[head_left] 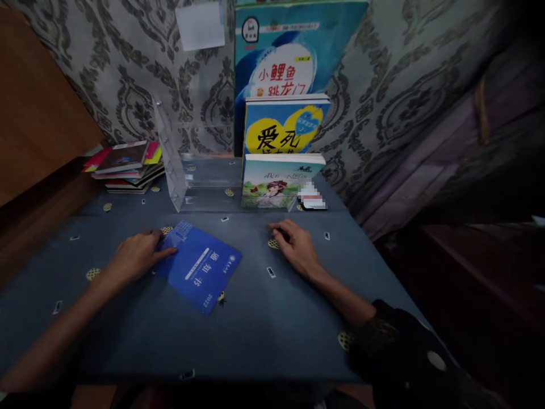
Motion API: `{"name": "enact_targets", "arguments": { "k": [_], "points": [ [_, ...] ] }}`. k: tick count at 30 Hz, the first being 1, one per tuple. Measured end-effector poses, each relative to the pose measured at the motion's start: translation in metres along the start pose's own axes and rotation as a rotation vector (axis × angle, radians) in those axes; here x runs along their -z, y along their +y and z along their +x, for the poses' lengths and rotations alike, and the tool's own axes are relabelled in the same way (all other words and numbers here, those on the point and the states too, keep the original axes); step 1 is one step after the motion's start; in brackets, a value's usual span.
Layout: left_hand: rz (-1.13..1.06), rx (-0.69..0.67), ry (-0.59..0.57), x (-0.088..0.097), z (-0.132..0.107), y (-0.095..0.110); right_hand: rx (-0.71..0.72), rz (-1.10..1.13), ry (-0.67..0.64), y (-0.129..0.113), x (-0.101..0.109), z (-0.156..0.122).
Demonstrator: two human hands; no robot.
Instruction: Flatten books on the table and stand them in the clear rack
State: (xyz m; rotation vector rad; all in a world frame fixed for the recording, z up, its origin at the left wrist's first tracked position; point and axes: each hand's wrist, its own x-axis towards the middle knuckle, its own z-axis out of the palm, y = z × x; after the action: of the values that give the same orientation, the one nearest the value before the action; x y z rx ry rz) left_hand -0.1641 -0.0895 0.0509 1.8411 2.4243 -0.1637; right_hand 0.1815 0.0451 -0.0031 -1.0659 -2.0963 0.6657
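Observation:
My left hand point(138, 254) grips a thin blue booklet point(208, 258) by its left corner, thumb on top and fingers beneath. White print and "2022" show on its cover, which lies turned at an angle on or just over the table. My right hand point(296, 244) rests at the tabletop right of the booklet, holding nothing, its fingers loosely bent and a little apart. Beyond both hands stands a clear acrylic rack point(172, 162). On its right side are a green picture book point(272, 184) in front, a blue and yellow book point(279, 128) behind, and a tall teal book point(293, 40) at the back.
A pile of books and papers point(128, 165) lies at the table's back left. Next to the green book is a small pale item point(313, 199), blurred out. A dark patterned cloth point(264, 335) covers the table. Wallpaper point(136, 85) and a white sheet point(200, 25) are behind.

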Motion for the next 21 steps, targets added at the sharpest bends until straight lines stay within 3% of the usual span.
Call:
{"name": "enact_targets", "arguments": {
  "k": [6,9,12,17,21],
  "points": [
    [-0.004,-0.119,-0.064,0.002,-0.014,0.057,0.056,-0.023,0.016,-0.004,0.004,-0.002],
    [0.0,-0.164,-0.096,0.003,-0.022,0.075,0.095,-0.024,0.003,-0.006,0.005,-0.005],
    [-0.007,-0.302,-0.13,0.001,-0.033,0.079,0.112,-0.013,-0.007,-0.007,0.006,-0.006],
    [-0.003,-0.793,-0.129,-0.016,-0.053,0.064,0.094,-0.033,0.008,0.0,0.007,-0.004],
    [0.036,-0.892,-0.085,-0.03,-0.06,0.064,0.065,-0.043,0.038,0.006,0.011,0.0]
  ]
}}
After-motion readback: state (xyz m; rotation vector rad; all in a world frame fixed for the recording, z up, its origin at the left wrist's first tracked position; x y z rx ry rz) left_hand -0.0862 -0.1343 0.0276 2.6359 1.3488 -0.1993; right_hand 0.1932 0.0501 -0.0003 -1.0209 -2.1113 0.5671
